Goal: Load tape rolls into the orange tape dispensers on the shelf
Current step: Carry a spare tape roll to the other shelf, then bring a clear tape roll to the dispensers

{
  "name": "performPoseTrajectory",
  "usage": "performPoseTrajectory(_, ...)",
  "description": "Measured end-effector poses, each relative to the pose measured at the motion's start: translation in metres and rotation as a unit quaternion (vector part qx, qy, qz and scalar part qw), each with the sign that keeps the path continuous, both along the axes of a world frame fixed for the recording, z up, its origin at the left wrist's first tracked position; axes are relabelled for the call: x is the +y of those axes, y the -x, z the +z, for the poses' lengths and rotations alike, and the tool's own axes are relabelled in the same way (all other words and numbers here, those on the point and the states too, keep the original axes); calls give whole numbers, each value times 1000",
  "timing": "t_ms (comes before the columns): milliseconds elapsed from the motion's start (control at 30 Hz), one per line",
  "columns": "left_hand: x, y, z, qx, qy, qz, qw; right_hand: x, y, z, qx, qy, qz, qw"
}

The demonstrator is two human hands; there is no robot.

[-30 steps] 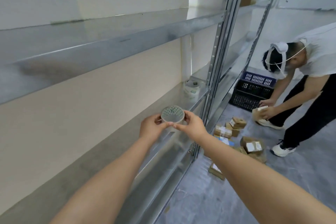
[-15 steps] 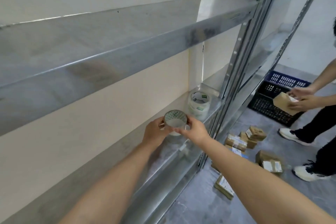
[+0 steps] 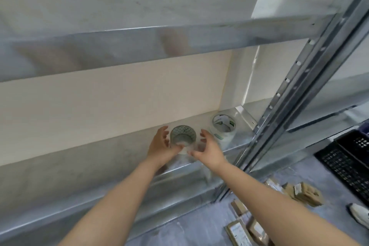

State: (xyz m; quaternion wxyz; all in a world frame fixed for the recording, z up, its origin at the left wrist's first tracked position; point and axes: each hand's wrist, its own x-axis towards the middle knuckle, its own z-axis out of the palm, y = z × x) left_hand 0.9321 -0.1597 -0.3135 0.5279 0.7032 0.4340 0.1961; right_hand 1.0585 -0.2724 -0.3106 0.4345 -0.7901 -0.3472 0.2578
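A clear tape roll (image 3: 182,137) with a patterned core stands flat on the metal shelf (image 3: 111,168), hole facing up. My left hand (image 3: 159,145) is just left of it, fingers spread, thumb close to its lower edge. To the right of the roll, my right hand (image 3: 208,151) hovers with fingers apart and a small gap to it. A stack of clear tape rolls (image 3: 223,127) with a green-printed core sits further right in the shelf corner. No orange dispenser is in view.
An upper shelf (image 3: 139,46) overhangs the hands. A perforated steel upright (image 3: 295,94) stands at the right. On the floor lie several small cardboard parcels (image 3: 303,192), a black crate (image 3: 351,164) and another person's white shoe (image 3: 360,215).
The roll, held up between both hands earlier, now rests on the shelf. Both hands have opened and drawn slightly apart from it. The view has swung left towards the shelf.
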Motion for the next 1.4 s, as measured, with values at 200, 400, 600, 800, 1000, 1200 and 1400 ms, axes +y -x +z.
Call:
performPoseTrajectory(200, -31, -52, 29, 45, -192, -51, 979, -20, -66, 26, -100, -57, -81, 990)
performPoseTrajectory(400, -48, -112, 35, 25, -151, -150, 977, -36, -107, 24, -76, 5, -39, 996)
performPoseTrajectory(600, -42, -137, 23, 40, -59, -156, 985, -43, -118, 5, 19, -16, -23, 999)
performPoseTrajectory(800, -48, -138, 29, 33, -56, -130, 989, -46, -121, 5, -6, -31, -30, 999)
performPoseTrajectory(1000, -42, -116, 66, 1, -94, -58, 994, -26, -112, 37, -33, -77, 0, 997)
performPoseTrajectory(1200, -28, -45, 81, -5, -115, 40, 992, 12, -62, 56, -68, -102, 87, 989)
performPoseTrajectory(1400, -19, 54, 84, -19, -125, 150, 981, 49, 23, 67, -45, -113, 193, 974)
